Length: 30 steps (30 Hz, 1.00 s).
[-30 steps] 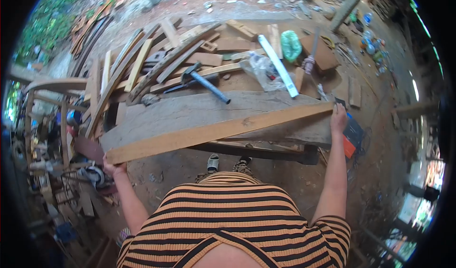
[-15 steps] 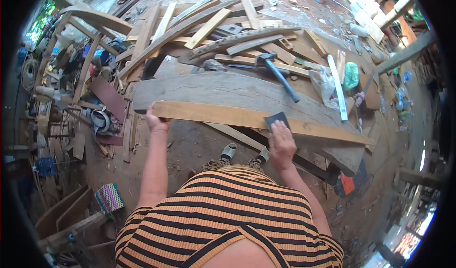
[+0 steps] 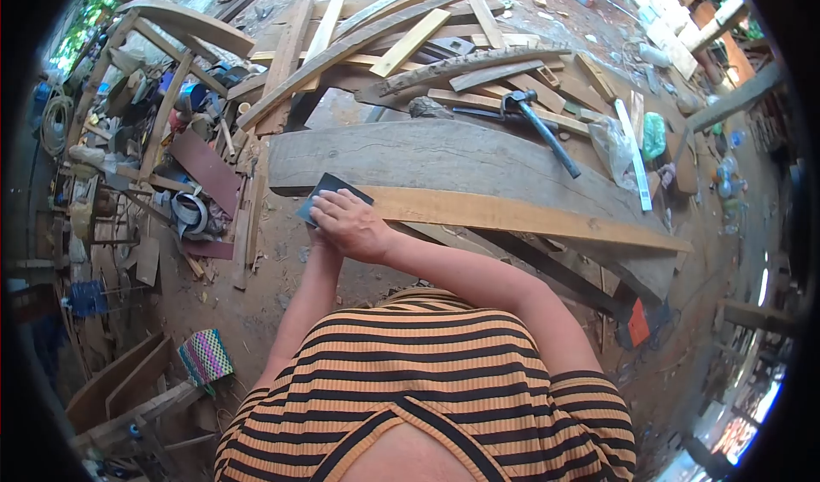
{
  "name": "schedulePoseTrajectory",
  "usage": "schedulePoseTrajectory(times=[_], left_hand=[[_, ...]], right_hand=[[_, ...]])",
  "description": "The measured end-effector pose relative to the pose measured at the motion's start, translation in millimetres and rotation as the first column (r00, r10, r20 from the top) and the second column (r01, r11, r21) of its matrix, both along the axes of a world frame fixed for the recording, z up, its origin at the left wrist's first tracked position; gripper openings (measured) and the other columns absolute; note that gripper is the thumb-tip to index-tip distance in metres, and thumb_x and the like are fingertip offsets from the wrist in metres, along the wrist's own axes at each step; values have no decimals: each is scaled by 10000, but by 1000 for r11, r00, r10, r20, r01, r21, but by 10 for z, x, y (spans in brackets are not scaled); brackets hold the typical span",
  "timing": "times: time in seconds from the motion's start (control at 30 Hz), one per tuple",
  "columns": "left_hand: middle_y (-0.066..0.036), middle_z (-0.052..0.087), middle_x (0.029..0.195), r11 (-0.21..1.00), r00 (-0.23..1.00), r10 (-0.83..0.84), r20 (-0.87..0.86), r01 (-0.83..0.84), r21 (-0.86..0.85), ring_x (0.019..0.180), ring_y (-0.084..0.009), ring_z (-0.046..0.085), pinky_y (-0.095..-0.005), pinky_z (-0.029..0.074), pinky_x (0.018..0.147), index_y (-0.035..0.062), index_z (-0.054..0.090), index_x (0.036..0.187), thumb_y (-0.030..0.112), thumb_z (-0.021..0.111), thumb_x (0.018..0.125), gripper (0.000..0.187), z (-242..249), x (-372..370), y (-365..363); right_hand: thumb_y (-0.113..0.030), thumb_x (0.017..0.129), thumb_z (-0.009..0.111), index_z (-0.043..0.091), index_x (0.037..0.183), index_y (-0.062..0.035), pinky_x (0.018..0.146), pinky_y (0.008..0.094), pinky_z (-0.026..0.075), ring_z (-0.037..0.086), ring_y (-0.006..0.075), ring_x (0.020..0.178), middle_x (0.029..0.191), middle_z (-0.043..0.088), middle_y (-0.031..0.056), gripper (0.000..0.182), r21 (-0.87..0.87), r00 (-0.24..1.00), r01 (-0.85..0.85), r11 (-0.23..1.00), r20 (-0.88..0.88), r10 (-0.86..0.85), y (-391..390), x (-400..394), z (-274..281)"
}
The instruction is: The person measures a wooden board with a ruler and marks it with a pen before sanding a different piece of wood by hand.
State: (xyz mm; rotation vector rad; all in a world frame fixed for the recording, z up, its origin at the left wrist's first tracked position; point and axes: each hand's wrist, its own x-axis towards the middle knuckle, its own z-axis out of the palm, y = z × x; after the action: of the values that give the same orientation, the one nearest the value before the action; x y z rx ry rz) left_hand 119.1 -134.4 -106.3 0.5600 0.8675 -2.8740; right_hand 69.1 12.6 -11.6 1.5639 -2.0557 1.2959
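A long, narrow wooden board [image 3: 512,215] lies along the near edge of a thick grey plank [image 3: 410,153]. Over the board's left end, my right hand [image 3: 357,226] presses a dark sheet of sandpaper [image 3: 329,185] with its fingers on top. My left hand [image 3: 323,241] is at that same end, mostly covered by the right hand and the sandpaper. Its fingers are hidden now; the earlier frame shows them gripping the board's end. A hammer [image 3: 547,136] with a blue handle rests beyond the board, its handle reaching over the grey plank.
Wood offcuts [image 3: 410,42] are piled behind the plank. A white strip [image 3: 633,157], a clear plastic bag [image 3: 611,144] and a green bag [image 3: 653,136] lie at the right. Wooden frames [image 3: 166,119] and a roll of tape [image 3: 189,214] stand among clutter on the left.
My right hand has slid the sandpaper leftward along the board, from right of its middle to its left end. The camera view has shifted slightly left.
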Motion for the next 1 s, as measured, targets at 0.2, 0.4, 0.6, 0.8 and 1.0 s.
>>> schedulePoseTrajectory(times=[0.2, 0.4, 0.6, 0.8, 1.0], left_hand=[[-86, 679, 906, 450, 908, 142, 394, 295, -843, 847, -245, 655, -393, 532, 795, 43, 639, 921, 263, 476, 889, 275, 531, -248, 263], [-17, 653, 731, 452, 856, 192, 480, 356, -818, 596, -186, 630, -288, 471, 433, 97, 652, 842, 339, 532, 846, 270, 647, -448, 368], [-22, 659, 737, 435, 837, 195, 511, 393, -810, 583, -180, 623, -278, 444, 408, 98, 653, 841, 352, 516, 849, 289, 672, -561, 440], [-26, 631, 680, 415, 889, 94, 447, 373, -829, 425, -171, 510, -271, 330, 325, 92, 642, 821, 359, 492, 852, 308, 496, -537, 270], [-20, 648, 708, 426, 876, 152, 457, 359, -831, 472, -170, 567, -255, 368, 325, 113, 642, 822, 348, 493, 852, 279, 475, -566, 289]], right_hand=[[-53, 783, 543, 573, 1072, -5, 961, 452, 426, 563, 343, 1118, 1129, 606, 203, 295, 170, 971, 229, 958, 27, -237, 1146, -232, -68], [-158, 945, 476, 637, 1077, 5, 946, 427, 449, 586, 344, 1086, 1108, 637, 207, 265, 369, 377, 873, 318, -96, -921, 3954, -262, -419], [-120, 925, 489, 611, 1118, 18, 941, 428, 430, 573, 372, 1076, 1120, 620, 214, 267, 351, 300, 901, 255, -82, -950, 3298, -119, -346], [-103, 821, 611, 615, 1108, -3, 1018, 451, 401, 562, 326, 1154, 1156, 619, 192, 303, 216, 784, 606, 766, 2, -621, 2242, 136, -122], [-103, 910, 499, 605, 1119, -10, 936, 432, 446, 583, 356, 1066, 1121, 626, 187, 252, 283, 406, 897, 340, -224, -886, 4390, -169, -542]])
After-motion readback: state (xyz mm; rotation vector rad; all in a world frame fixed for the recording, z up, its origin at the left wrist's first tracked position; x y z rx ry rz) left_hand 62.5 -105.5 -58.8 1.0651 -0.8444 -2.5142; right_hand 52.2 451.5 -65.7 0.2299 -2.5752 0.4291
